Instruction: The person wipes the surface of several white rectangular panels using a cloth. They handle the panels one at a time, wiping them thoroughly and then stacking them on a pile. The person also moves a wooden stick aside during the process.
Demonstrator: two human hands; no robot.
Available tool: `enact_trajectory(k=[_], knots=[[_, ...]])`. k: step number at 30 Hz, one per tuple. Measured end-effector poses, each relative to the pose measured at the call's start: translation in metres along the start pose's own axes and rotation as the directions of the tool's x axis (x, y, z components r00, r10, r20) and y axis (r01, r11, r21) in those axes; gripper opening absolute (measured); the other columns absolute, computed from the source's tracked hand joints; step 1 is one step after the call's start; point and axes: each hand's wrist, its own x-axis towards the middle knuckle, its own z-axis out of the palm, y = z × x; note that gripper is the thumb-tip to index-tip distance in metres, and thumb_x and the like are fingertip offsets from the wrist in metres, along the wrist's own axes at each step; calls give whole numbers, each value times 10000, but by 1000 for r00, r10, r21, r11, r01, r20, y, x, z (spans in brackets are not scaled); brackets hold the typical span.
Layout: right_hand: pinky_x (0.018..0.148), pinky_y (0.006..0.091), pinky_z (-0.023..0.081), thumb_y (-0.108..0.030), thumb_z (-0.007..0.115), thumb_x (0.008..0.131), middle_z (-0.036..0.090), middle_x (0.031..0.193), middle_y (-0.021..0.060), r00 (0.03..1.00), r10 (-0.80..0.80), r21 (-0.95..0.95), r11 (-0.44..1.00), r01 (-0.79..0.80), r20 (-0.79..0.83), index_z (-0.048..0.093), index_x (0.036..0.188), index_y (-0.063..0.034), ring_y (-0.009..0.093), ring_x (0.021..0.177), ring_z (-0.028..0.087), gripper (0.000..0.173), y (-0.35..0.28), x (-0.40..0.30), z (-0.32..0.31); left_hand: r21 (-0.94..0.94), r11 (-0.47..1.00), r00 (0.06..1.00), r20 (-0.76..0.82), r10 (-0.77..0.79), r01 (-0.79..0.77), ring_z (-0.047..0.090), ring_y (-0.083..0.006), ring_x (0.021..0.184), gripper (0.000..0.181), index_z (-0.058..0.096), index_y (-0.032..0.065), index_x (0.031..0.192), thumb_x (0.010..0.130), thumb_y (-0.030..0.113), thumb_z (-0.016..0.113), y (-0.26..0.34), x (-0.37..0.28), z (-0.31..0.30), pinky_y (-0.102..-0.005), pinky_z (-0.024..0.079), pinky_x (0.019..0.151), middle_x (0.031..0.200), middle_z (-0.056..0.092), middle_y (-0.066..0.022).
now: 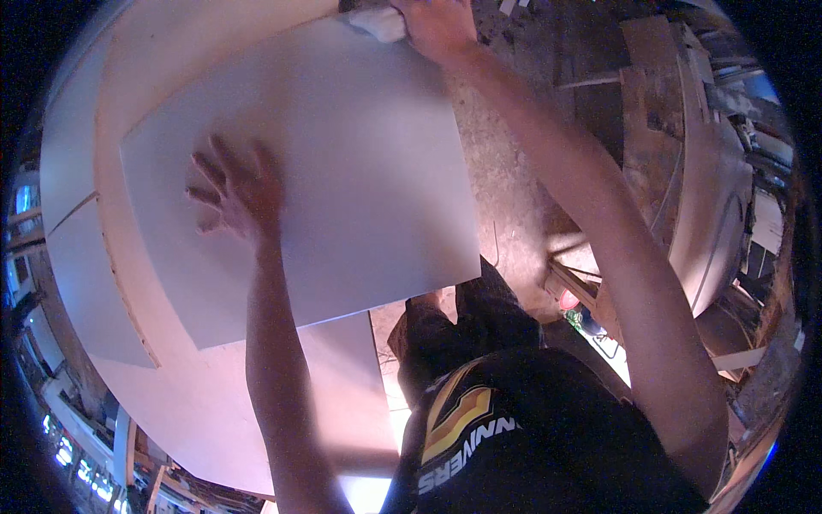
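A smooth white sheet panel lies at a slant before me, on top of a larger pale board. My left hand rests flat on the panel's left part, palm down with the fingers spread, holding nothing. At the panel's far right corner, my right hand grips a whitish wad, perhaps a cloth or a pad. The picture's top edge cuts off part of that hand. The wad touches the panel near its far edge.
Another pale board, with a rough edge, lies at the left. Bare, stained floor shows right of the panel. Wooden boards and a large curved-looking sheet stand further right. A small red round object sits near a wooden frame.
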Motion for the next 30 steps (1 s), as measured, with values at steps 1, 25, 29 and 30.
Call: enact_trajectory(k=[1,25,29,30], knots=[[1045,578,354,-149,507,913,600,1247,109,1000,-2,-18,1000,2,-13,627,1190,-118,311,1218,525,304,0,-5,0,-14,1000,1000,-13,10,-10,149,-514,1453,741,268,325,1550,923,707,365,1,1,1,-855,155,958,1637,190,-50],[910,473,387,-82,688,677,574,1078,100,974,206,366,902,-228,97,646,1049,-127,356,1088,513,378,-38,-275,-102,-29,999,999,-44,28,-29,129,-485,1466,789,224,335,1561,903,764,299,-38,23,51,-856,115,972,1647,149,-21],[882,447,401,-96,722,673,579,1039,107,978,201,378,911,-166,-55,656,1076,-136,352,1051,520,411,-24,-206,-56,-99,993,997,-59,51,-57,111,-479,1474,805,205,338,1564,895,775,299,-38,33,73,-853,101,979,1652,124,-26],[874,445,403,-102,729,674,581,1036,107,979,204,355,917,-181,-26,656,1082,-133,351,1045,521,416,-30,-215,-53,-94,995,998,-50,36,-41,108,-477,1475,810,202,339,1565,892,778,300,-38,34,72,-852,98,981,1653,120,-28]])
